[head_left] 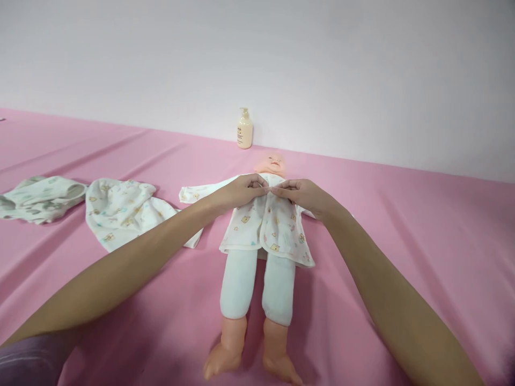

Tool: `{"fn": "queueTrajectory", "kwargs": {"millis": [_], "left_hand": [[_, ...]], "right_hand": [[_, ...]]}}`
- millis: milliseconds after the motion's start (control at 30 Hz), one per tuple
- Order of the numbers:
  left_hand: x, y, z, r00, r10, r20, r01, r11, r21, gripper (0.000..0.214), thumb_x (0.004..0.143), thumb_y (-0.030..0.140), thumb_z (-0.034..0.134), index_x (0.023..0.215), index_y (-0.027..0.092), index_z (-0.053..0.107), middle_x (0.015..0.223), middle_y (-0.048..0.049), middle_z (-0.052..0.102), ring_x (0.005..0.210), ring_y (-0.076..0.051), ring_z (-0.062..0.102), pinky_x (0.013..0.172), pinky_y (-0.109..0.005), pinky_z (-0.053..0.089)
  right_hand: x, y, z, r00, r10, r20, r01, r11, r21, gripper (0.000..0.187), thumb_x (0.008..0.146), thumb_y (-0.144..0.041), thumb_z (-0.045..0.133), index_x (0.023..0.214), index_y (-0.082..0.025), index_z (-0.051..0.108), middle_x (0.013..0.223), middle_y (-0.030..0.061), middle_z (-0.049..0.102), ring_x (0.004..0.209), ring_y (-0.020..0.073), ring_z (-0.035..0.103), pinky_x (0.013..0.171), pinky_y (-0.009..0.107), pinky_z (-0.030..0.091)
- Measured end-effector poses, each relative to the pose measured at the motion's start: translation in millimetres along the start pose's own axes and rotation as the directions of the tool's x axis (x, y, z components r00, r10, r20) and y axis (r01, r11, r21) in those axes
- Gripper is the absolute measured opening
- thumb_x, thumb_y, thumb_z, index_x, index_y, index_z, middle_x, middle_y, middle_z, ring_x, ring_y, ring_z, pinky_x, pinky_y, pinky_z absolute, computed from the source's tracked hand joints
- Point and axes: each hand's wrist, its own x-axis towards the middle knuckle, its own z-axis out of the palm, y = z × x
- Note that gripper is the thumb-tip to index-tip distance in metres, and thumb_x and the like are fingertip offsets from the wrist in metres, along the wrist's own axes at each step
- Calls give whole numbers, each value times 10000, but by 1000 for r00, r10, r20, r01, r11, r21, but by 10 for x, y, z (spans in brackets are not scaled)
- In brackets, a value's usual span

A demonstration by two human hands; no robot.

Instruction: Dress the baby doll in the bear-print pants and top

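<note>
A baby doll [275, 343] lies on its back with its feet toward me. It wears a white baby jacket [245, 228] printed with small bears, its front edges meeting down the middle. My left hand [246, 190] pinches the jacket's front edge at the upper chest. Opposite it, my right hand [300, 194] pinches the other front edge, and the fingertips of both hands nearly touch. Any fastener between them is hidden by my fingers. Below the jacket's hem, the doll's legs are in white padded cloth down to the shins.
A pink sheet [161, 316] covers the surface, with a pale wall [362, 75] behind. A cream pump bottle [244, 131] stands against the wall beyond the doll's head. Left of the doll lie a bear-print garment [124, 212] and a crumpled leaf-pattern garment [44, 198].
</note>
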Motion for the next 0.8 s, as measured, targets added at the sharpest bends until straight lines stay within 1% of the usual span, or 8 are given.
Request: {"fn": "queueTrajectory", "kwargs": {"millis": [133, 267, 400, 500, 600, 633, 733, 800], "left_hand": [[-3, -6, -10, 1000, -7, 10, 7, 1000, -17, 134, 930, 334, 726, 932, 207, 682, 839, -11, 569, 656, -129, 487, 535, -240, 321], [11, -8, -10, 1000, -14, 6, 14, 999, -30, 106, 941, 305, 715, 926, 209, 675, 847, -5, 559, 654, -120, 484, 531, -232, 317], [31, -21, 14, 1000, -9, -30, 9, 1000, -10, 108, 961, 306, 701, 932, 203, 683, 810, 8, 539, 613, -106, 465, 511, -232, 318], [34, -44, 44, 997, 28, -79, -25, 999, 43, 96, 953, 295, 705, 938, 205, 677, 788, 17, 540, 600, -105, 469, 504, -233, 344], [36, -75, 63, 990, 90, -107, -80, 992, 95, 91, 954, 295, 695, 960, 210, 664, 830, 6, 598, 635, -116, 518, 527, -237, 384], [40, -84, 66, 987, 114, -111, -100, 988, 117, 98, 955, 303, 692, 963, 209, 665, 850, 0, 618, 651, -120, 535, 543, -241, 398], [54, -97, 67, 978, 177, -113, -154, 970, 190, 134, 955, 339, 687, 959, 206, 680, 905, -23, 669, 705, -139, 578, 612, -261, 447], [54, -93, 69, 974, 199, -111, -171, 960, 220, 153, 952, 357, 687, 954, 205, 686, 923, -37, 691, 733, -153, 596, 652, -275, 467]], "right_hand": [[0, -1, -7, 1000, 1, -19, -1, 1000, -12, 327, 788, -451, 908, 991, -204, 838, 1052, 60, 794, 915, 187, 668, 787, 291, 512], [13, 31, -32, 1000, -6, -1, 6, 1000, -8, 297, 804, -467, 884, 980, -231, 844, 1044, 42, 792, 918, 184, 664, 739, 278, 501], [-4, 17, 8, 999, -27, -26, 27, 1000, 2, 221, 841, -413, 851, 941, -216, 840, 1031, 54, 806, 945, 202, 699, 779, 286, 534], [-28, 1, 89, 994, -62, -89, 62, 998, -6, 185, 852, -367, 833, 916, -193, 827, 1013, 69, 814, 944, 216, 730, 795, 298, 555], [-42, -1, 158, 978, -110, -178, 103, 994, -48, 172, 841, -349, 828, 883, -183, 811, 968, 72, 812, 901, 218, 736, 758, 299, 552], [-47, -4, 171, 974, -124, -191, 115, 992, -54, 168, 836, -345, 827, 874, -182, 807, 958, 72, 810, 891, 217, 734, 749, 297, 549], [-77, -40, 176, 975, -150, -166, 140, 988, -66, 146, 848, -331, 792, 847, -186, 804, 913, 63, 798, 851, 211, 714, 725, 295, 534], [-117, -83, 156, 978, -155, -140, 140, 984, -109, 156, 872, -324, 742, 827, -190, 807, 863, 53, 780, 789, 200, 682, 679, 295, 504]]}}
